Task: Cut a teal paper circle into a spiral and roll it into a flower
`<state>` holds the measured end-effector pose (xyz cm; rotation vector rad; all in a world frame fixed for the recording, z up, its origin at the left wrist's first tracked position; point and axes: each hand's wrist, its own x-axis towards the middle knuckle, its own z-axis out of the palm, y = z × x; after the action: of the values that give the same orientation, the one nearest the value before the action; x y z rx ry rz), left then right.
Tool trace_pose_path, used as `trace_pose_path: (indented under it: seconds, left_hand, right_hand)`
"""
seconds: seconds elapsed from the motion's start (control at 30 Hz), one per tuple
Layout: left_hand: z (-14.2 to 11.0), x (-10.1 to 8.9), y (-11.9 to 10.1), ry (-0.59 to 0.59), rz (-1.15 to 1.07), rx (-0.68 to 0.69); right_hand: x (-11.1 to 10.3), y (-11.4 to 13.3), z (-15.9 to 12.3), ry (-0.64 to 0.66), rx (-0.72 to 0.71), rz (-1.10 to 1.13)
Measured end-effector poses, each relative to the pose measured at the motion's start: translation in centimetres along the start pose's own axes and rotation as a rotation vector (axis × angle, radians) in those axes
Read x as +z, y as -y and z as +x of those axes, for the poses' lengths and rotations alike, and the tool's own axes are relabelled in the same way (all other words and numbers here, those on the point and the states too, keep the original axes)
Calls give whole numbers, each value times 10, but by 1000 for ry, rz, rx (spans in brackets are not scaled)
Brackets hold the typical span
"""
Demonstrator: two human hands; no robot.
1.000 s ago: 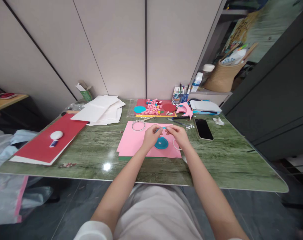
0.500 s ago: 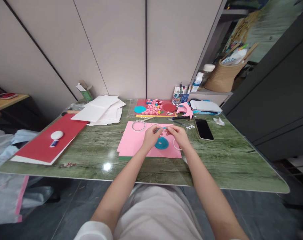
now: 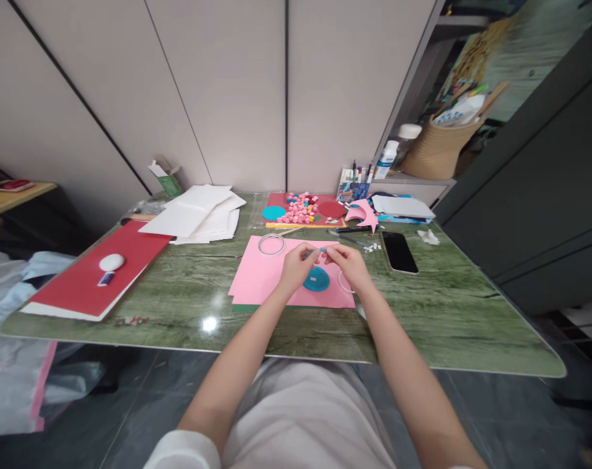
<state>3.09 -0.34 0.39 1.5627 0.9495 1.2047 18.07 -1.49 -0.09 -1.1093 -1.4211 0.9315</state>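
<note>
Blue piece [image 3: 322, 249], head view: small, between the fingertips of both hands, over the pink paper [image 3: 251, 283]; long axis seems to run left to right, though too small to be sure
Left hand [image 3: 298, 264]: narrowed to a pinch at its left end
Right hand [image 3: 348, 264]: matching pinch at its right end; neither looks nearer
Teal disc [image 3: 318, 281]: on the paper, bodyward of the fingertips; left hand meets its edge in view
White ring [image 3: 340, 281]: partly hidden by right wrist
Tape roll [image 3: 259, 245]: beyond left hand, leftward
</note>
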Motion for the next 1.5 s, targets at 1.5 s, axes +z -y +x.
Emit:
trace_pose_path:
  seconds: [1.5]
  left_hand:
    - [0,1,4,4,14,-7]
  right_hand:
    - [0,-3,1,-54,12,0]
